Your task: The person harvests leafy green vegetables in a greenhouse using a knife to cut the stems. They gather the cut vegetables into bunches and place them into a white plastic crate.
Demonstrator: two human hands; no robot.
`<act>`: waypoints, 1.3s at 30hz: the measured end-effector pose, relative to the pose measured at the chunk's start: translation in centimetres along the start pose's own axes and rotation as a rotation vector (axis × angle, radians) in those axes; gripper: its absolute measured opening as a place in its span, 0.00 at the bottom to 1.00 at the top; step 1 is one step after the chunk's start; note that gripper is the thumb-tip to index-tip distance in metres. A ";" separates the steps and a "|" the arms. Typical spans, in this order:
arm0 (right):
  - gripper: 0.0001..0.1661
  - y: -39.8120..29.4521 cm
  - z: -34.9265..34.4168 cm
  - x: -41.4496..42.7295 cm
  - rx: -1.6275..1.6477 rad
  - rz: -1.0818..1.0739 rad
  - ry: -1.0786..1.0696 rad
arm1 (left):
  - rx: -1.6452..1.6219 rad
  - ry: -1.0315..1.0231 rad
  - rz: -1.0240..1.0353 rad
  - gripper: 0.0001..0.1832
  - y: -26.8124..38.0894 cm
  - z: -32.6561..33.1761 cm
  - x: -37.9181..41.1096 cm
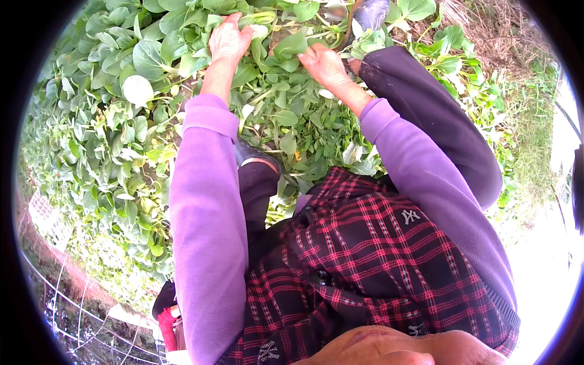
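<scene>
Leafy green plants with broad rounded leaves [148, 58] fill the ground before me. My left hand [230, 39] reaches in among them at the upper middle, its fingers curled round pale stalks [258, 18] beside the thumb; leaves partly cover the fingertips. Lower and to the right, my right hand [325, 66] is at the edge of a broad leaf [291, 45], near my shoe. Its fingertips are partly hidden, and whether it grips the leaf is unclear. Smaller leafy greens [296, 100] lie between my forearms.
My dark shoes [370, 16] [255, 154] stand among the plants. Dry brown straw [497, 34] lies at the upper right, with grass [534, 132] below it. A person in red and black [168, 321] is at the lower left, near a wire frame [82, 303] and a white crate [48, 219].
</scene>
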State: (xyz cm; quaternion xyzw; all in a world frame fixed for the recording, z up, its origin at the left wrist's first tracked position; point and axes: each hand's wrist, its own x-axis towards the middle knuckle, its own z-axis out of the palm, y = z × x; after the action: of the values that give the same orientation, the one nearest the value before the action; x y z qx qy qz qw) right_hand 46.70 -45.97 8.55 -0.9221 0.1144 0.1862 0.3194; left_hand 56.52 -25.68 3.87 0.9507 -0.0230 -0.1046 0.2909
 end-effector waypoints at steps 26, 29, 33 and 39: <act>0.24 2.0 3.5 10.3 -0.034 0.085 -0.155 | -0.037 0.115 -0.047 0.16 0.2 1.2 -1.3; 0.23 1.1 3.6 10.5 -0.007 0.156 -0.224 | -0.028 0.133 -0.045 0.16 -0.3 1.4 -1.4; 0.22 3.3 3.8 7.9 -0.007 -0.080 -0.359 | 0.003 0.061 -0.103 0.15 -0.1 1.5 -1.5; 0.20 0.9 1.4 5.0 0.060 0.413 -0.435 | -0.047 0.156 0.021 0.10 0.4 -1.1 -2.7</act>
State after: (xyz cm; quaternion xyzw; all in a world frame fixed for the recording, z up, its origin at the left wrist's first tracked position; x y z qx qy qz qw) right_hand 50.57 -46.25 4.94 -0.8080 0.2340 0.4368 0.3186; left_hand 54.16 -25.12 5.44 0.9487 -0.0077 -0.0278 0.3150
